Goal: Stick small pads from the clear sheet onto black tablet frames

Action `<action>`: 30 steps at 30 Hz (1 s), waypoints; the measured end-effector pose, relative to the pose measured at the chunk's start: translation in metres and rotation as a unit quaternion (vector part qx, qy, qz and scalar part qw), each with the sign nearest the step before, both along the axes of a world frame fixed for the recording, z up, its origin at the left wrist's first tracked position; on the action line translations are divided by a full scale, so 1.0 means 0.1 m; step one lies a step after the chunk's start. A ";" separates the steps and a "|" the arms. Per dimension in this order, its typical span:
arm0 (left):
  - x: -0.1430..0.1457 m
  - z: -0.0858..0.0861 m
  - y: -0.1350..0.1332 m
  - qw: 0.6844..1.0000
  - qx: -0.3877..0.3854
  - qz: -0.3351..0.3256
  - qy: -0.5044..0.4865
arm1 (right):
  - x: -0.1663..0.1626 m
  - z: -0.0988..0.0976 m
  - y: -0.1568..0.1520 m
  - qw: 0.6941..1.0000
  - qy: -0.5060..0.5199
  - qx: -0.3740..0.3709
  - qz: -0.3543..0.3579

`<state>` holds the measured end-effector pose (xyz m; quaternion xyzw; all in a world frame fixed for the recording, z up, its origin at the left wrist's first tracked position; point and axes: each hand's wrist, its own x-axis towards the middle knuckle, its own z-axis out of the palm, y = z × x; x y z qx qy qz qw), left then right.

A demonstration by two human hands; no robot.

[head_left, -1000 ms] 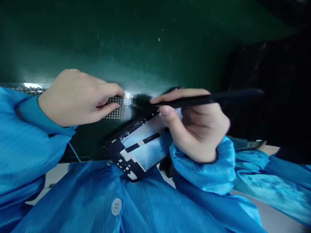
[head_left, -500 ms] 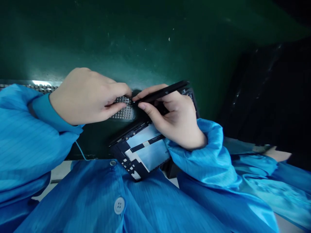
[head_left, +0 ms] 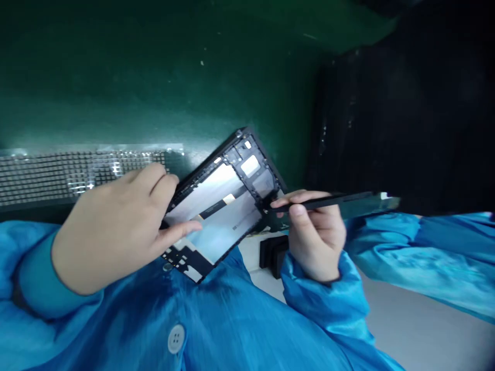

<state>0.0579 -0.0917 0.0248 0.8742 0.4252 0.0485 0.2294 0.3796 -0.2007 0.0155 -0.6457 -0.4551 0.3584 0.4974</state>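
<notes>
My left hand (head_left: pixel 119 221) is closed on the left edge of an opened phone or tablet frame (head_left: pixel 263 180), thumb lying over its inner face. The frame is black-edged and tilted, with a shiny silvery panel and a dark flat strip across it. In my right hand (head_left: pixel 315 229) a slim black stick-like tool (head_left: pixel 328 200) is pinched between thumb and fingers. Its tip meets or nearly meets the frame's right edge; contact is hard to make out. A dark piece under the frame shows along its upper left edge.
A strip of small grey squares (head_left: pixel 50 172) lies on the green work surface (head_left: pixel 154 93), left of the frame. Large black shapes (head_left: pixel 386 129) stand at the right. Another person's blue sleeve (head_left: pixel 417 252) is at far right; black blocks (head_left: pixel 274 252) show below the frame.
My left hand has moved from the grid strip to the frame and grips it. The frame has risen clear of the strip; my right hand has shifted right and down with the tool.
</notes>
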 end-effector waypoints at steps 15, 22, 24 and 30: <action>0.09 -0.11 -0.13 0.998 -0.048 -0.017 0.039 | 0.18 -0.34 -0.11 0.994 -0.033 0.083 0.069; 0.08 -0.15 -0.09 0.997 -0.073 -0.013 0.010 | 0.15 -0.26 -0.10 0.983 -0.131 0.077 0.101; 0.09 -0.17 -0.09 0.997 -0.071 0.003 -0.004 | 0.14 -0.25 -0.09 0.981 -0.153 0.098 0.067; 0.21 -0.21 -0.26 0.938 -0.233 0.174 -0.191 | 0.14 -0.26 -0.26 0.966 -0.090 0.137 -0.201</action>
